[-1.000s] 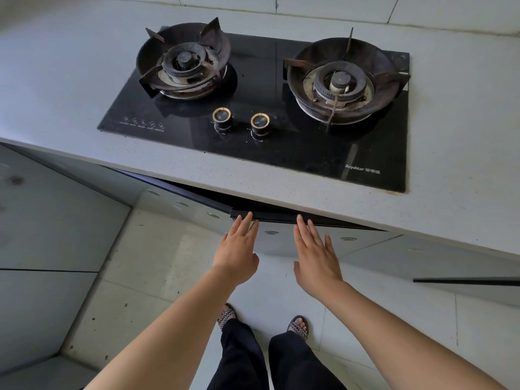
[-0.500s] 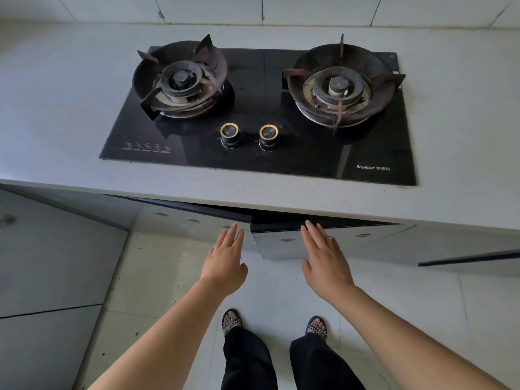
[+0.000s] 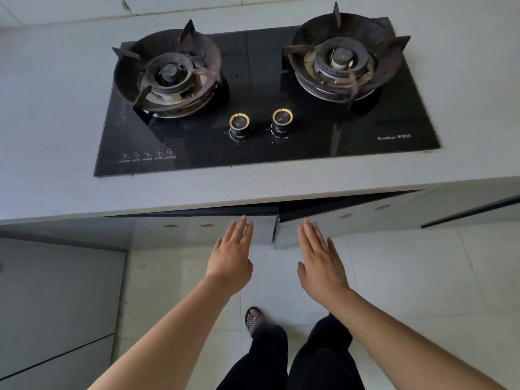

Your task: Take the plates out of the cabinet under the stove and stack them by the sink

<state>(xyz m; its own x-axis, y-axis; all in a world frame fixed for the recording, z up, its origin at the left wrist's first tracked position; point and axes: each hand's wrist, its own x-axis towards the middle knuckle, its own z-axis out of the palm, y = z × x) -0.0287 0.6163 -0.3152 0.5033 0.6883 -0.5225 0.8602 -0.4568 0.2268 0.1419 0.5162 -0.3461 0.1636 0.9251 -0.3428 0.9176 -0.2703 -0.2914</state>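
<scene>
Black glass forms the stove [image 3: 261,147], set in a grey counter [image 3: 56,108] and printed "Royalstar" at its front right; the small icons at its front left are too fine to read. Below it, two cabinet doors [image 3: 197,229] stand ajar. The left hand [image 3: 232,261] and the right hand [image 3: 319,261] reach forward flat, palms down, fingers straight and together, holding nothing, fingertips near the doors' top edges. The plates are not visible.
</scene>
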